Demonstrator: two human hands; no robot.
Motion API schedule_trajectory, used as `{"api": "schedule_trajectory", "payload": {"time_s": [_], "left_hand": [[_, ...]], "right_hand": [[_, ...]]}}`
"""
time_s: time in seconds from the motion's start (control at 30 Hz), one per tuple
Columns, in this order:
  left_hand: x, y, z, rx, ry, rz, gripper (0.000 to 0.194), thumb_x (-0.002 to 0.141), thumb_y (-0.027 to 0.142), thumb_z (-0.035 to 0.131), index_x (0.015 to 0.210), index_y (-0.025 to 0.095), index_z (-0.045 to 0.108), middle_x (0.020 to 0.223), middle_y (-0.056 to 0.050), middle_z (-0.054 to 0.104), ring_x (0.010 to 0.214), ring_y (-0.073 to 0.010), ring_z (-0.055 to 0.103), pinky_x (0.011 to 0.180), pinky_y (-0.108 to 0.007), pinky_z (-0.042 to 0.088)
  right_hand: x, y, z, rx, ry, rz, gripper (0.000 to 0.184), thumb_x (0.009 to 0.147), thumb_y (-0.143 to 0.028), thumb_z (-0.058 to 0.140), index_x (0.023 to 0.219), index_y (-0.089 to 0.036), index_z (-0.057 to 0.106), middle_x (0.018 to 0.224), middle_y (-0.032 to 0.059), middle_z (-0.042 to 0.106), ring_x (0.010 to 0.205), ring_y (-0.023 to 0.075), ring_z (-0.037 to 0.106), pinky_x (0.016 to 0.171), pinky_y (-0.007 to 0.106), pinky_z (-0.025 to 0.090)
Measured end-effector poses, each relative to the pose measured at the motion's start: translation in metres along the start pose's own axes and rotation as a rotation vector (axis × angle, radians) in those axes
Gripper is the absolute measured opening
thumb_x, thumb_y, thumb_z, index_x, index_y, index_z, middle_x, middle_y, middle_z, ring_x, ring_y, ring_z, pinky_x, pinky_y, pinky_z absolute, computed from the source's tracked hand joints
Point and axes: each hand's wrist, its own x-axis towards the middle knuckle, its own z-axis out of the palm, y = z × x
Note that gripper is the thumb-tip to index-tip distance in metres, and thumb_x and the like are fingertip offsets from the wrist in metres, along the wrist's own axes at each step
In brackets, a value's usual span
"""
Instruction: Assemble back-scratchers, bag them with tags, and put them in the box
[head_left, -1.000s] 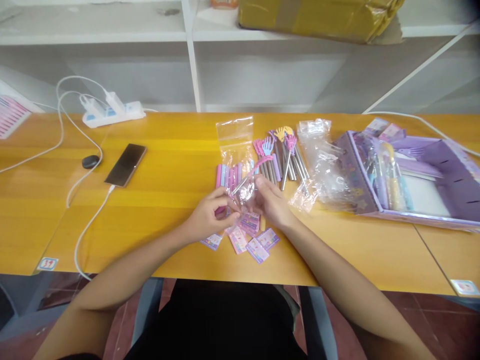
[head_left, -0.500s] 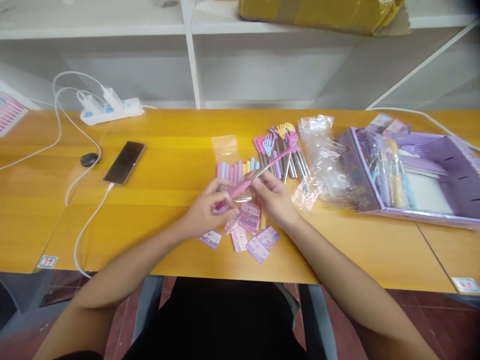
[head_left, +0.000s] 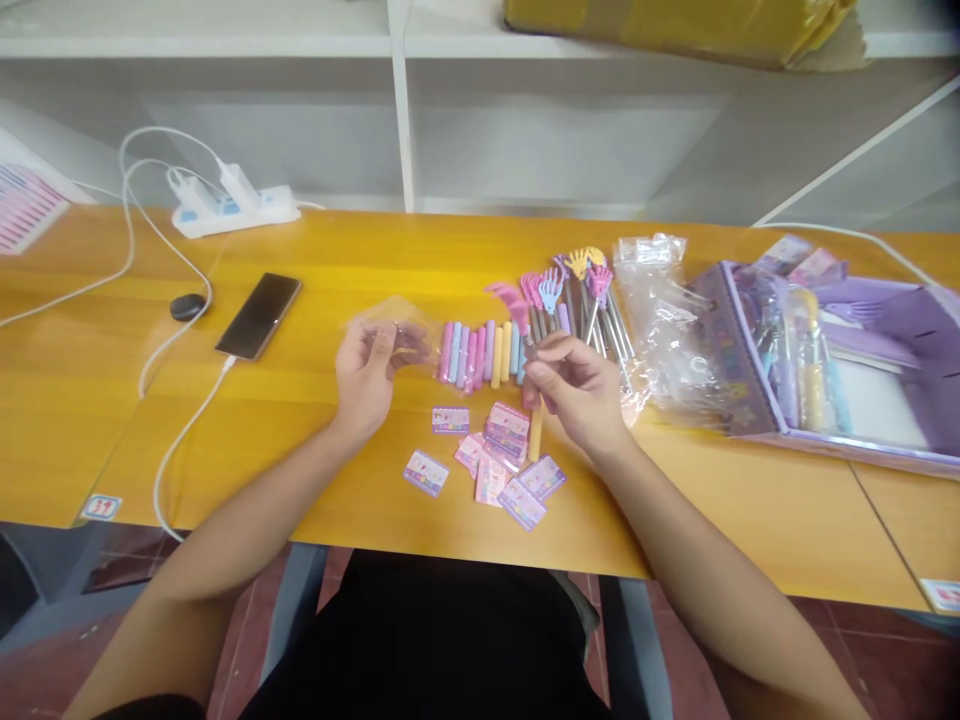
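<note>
My left hand point(head_left: 363, 380) is closed on a clear plastic bag point(head_left: 397, 310), which fans out past the fingers, partly blurred. In my right hand point(head_left: 581, 388) a pink back scratcher point(head_left: 512, 302) is pinched, its hand-shaped head pointing up and left. Between the two hands lies a row of pastel handles point(head_left: 480, 352), pink, blue, purple and yellow. Several printed cards point(head_left: 507, 432) are scattered nearer my body, with a yellow handle point(head_left: 535, 434) beside them. Behind my right hand rest more back scratchers point(head_left: 592, 285) with metal rods and coloured heads.
A heap of clear bags point(head_left: 660, 330) lies to the right, beside a purple box point(head_left: 754, 415) holding wrapped items. On the left are a phone point(head_left: 258, 315) on a white cable, a black round object point(head_left: 187, 307) and a power strip point(head_left: 238, 212). Shelving point(head_left: 401, 120) stands behind.
My hands have moved apart. The left one has gone left and now holds the clear bag that lay behind the handles. The back scratcher stays in my right hand, now tilted upward.
</note>
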Motion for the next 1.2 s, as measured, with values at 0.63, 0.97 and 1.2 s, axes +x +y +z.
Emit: {"api": "schedule_trajectory", "payload": {"time_s": [0.63,0.97,1.2], "left_hand": [[0.001,0.000,0.000,0.020,0.009,-0.047,0.043,0.088,0.059,0.088,0.097,0.022,0.067,0.099,-0.003,0.081,0.093,-0.0194,0.081,0.081,-0.032,0.070],[-0.014,-0.011,0.003,0.092,-0.163,-0.151,0.045,0.083,0.047,0.095,0.111,0.020,0.073,0.092,-0.002,0.081,0.082,-0.0179,0.081,0.080,-0.034,0.071],[0.009,0.002,-0.003,-0.068,0.074,-0.058,0.036,0.081,0.045,0.098,0.096,0.020,0.076,0.093,0.000,0.081,0.083,-0.0127,0.079,0.081,-0.025,0.068]], "right_hand": [[-0.002,0.006,0.002,-0.580,-0.129,-0.321,0.019,0.099,-0.029,0.079,0.086,-0.024,0.067,0.085,0.0019,0.061,0.075,0.0178,0.059,0.061,0.032,0.043],[-0.004,0.005,0.005,-0.625,-0.116,-0.338,0.013,0.100,-0.027,0.077,0.093,-0.024,0.067,0.087,0.0016,0.061,0.077,0.0176,0.059,0.065,0.033,0.047],[0.001,0.011,-0.002,-0.514,-0.142,-0.097,0.025,0.097,-0.033,0.080,0.119,-0.028,0.070,0.119,0.0065,0.065,0.093,0.0190,0.067,0.077,0.036,0.059]]}}
